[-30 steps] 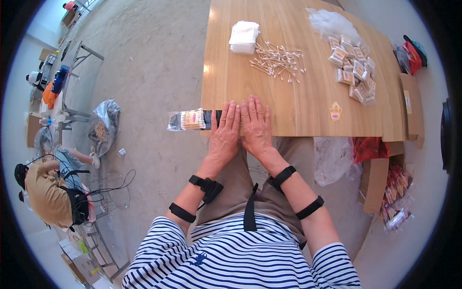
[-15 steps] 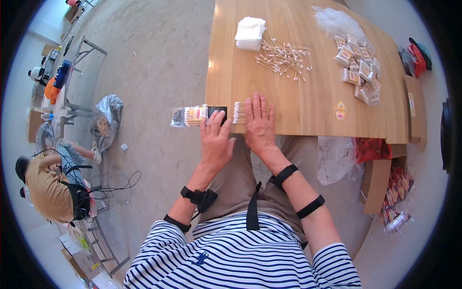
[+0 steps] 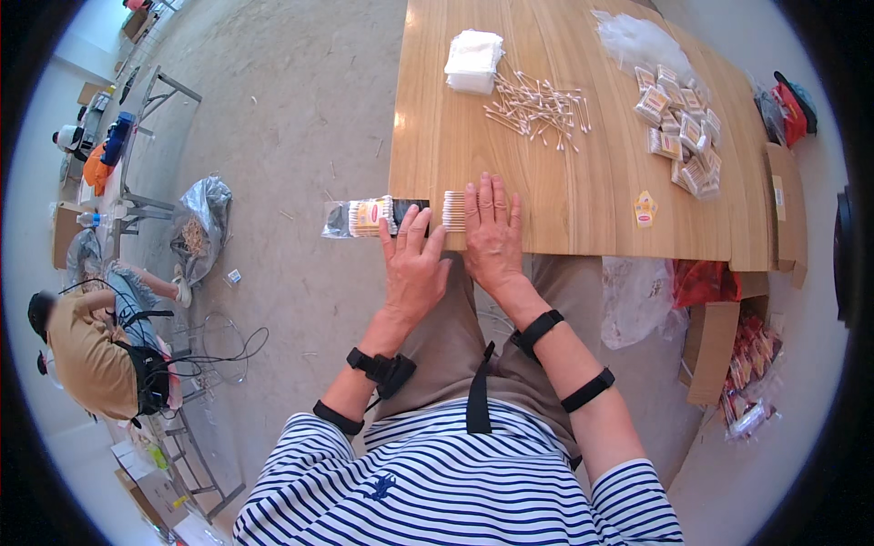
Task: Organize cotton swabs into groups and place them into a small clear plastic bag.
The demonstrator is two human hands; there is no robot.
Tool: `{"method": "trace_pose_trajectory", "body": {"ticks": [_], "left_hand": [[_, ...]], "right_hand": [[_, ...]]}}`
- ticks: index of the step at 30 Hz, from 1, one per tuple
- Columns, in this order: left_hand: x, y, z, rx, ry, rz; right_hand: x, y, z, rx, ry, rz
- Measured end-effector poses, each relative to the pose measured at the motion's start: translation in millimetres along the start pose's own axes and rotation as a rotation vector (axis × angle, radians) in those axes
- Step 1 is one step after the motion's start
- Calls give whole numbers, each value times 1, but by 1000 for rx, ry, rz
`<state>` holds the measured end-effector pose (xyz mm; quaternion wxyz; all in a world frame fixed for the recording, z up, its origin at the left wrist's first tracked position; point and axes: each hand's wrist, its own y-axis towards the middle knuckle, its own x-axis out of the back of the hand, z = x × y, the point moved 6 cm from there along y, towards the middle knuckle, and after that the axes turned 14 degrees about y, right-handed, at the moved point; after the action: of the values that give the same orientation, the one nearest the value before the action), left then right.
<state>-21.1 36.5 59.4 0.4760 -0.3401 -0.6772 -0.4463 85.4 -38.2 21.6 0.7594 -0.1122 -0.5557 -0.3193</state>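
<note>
Beside the table's near left corner, my left hand (image 3: 417,268) is open, its fingertips resting on a flat black piece (image 3: 401,207) that juts past the edge. A clear packet of cotton swabs (image 3: 370,217) with a yellow and red label lies at that piece's left end, close to my left fingers. My right hand (image 3: 494,238) lies flat on the tabletop, fingers stretched out. Against its left side is a neat row of cotton swabs (image 3: 452,211); part of the row may be hidden under the fingers.
Loose cotton swabs (image 3: 542,109) and a stack of clear bags (image 3: 473,62) lie farther back. Several filled packets (image 3: 685,136) are heaped at the right, with a label card (image 3: 645,209) nearer. A cardboard box (image 3: 710,350) stands below. Another person (image 3: 96,355) sits at far left.
My left hand has shifted slightly to the right along the black piece. My right hand stays flat in nearly the same place.
</note>
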Motion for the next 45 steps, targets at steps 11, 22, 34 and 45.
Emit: {"method": "trace_pose_trajectory", "body": {"ticks": [11, 22, 34, 45], "left_hand": [[3, 6, -2, -2, -17, -3], [0, 9, -4, 7, -14, 6], [-1, 13, -3, 24, -12, 25], [-6, 11, -3, 7, 4, 39]], "right_hand": [[-3, 0, -2, 8, 7, -23], [-3, 0, -1, 5, 6, -23], [-2, 0, -1, 0, 21, -6], [-1, 1, -1, 3, 16, -31]]}}
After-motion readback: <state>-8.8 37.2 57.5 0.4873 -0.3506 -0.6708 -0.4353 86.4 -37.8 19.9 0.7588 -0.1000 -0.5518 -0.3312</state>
